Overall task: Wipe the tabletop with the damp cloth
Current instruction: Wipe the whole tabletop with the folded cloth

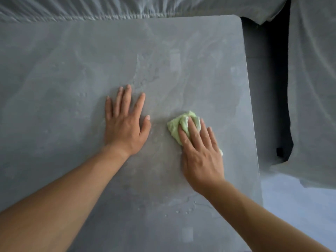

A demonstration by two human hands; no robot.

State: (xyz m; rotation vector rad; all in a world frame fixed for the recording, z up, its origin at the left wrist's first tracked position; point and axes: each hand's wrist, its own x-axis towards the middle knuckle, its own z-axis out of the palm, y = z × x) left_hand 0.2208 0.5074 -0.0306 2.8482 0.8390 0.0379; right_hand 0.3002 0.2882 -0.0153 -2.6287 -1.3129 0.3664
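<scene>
A grey stone-look tabletop [76, 66] fills most of the head view. A bunched pale green cloth [175, 127] lies on it, right of centre. My right hand [201, 153] presses flat on the cloth and covers its near part; a small corner of cloth shows at the hand's right side. My left hand [125, 124] lies flat on the bare tabletop to the left of the cloth, fingers spread, holding nothing. Small water droplets and a damp sheen mark the surface around and below the hands.
The table's right edge [251, 110] runs from the rounded far corner down to the near right. Furniture under grey dust sheets [312, 79] stands to the right, across a dark gap, and along the far side. Pale floor [300, 206] shows at the lower right.
</scene>
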